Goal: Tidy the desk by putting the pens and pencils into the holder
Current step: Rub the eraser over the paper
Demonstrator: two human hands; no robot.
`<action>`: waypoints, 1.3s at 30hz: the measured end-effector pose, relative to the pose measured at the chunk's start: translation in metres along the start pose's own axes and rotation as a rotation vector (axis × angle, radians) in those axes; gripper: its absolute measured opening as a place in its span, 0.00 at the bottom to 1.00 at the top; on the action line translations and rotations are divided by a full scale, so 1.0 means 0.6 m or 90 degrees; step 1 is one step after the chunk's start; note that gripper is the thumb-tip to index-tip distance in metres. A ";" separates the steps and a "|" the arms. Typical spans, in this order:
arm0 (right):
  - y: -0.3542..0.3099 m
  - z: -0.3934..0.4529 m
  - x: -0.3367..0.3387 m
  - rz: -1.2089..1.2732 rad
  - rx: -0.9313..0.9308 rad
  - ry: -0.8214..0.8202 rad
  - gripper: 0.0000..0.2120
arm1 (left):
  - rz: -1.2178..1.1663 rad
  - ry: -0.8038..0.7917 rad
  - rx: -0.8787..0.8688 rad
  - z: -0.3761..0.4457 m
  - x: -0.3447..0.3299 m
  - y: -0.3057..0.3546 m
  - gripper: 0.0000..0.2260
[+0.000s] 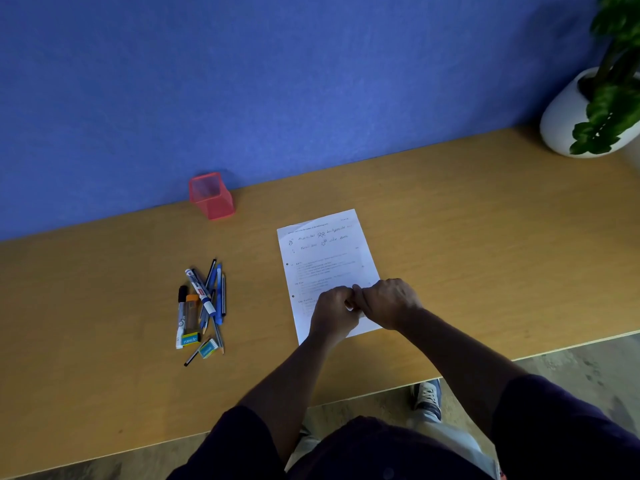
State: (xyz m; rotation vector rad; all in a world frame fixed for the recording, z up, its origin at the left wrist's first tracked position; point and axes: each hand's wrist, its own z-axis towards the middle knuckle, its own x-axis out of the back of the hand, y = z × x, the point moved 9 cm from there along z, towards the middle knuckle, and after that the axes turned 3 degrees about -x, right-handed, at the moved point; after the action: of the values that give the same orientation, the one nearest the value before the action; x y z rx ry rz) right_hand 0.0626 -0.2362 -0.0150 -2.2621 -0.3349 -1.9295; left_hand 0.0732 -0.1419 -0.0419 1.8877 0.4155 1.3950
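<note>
Wooden desk [450, 220] — both hands, left hand [334, 315] and right hand [388, 303], curled together over paper [325, 258], grip contents unclear; pens [204, 303] at nine o'clock, holder [211, 197] at eleven.

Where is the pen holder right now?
The red holder stands at the desk's back edge against the blue wall, beyond the pen pile.

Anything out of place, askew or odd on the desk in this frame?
The pens and pencils lie in a loose crossed heap, left of the sheet of paper; the red holder by the wall looks empty. The paper sits slightly askew. Both hands, left and right, meet over it. Nothing is spilled.
</note>
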 end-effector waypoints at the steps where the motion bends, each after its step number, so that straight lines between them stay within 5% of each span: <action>1: 0.002 -0.001 0.001 0.001 -0.002 0.014 0.25 | -0.003 -0.006 0.001 0.001 -0.002 -0.001 0.07; 8: 0.012 0.002 0.008 0.010 -0.003 0.079 0.16 | -0.002 -0.043 -0.002 0.011 -0.006 -0.001 0.07; 16: 0.010 0.000 0.022 0.015 0.009 0.160 0.20 | -0.003 -0.044 -0.008 0.014 -0.007 -0.004 0.06; 23: 0.004 -0.003 -0.006 0.003 -0.026 0.104 0.32 | -0.007 -0.042 -0.012 0.015 -0.008 -0.006 0.06; 39: 0.022 0.004 -0.005 0.041 -0.074 0.127 0.25 | -0.006 -0.076 -0.004 0.025 -0.014 -0.014 0.06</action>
State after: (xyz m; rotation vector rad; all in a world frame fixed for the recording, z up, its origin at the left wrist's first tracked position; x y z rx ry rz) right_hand 0.0679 -0.2487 -0.0177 -2.0939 -0.1254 -2.1689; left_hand 0.0856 -0.1472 -0.0561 1.9495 0.3608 1.2684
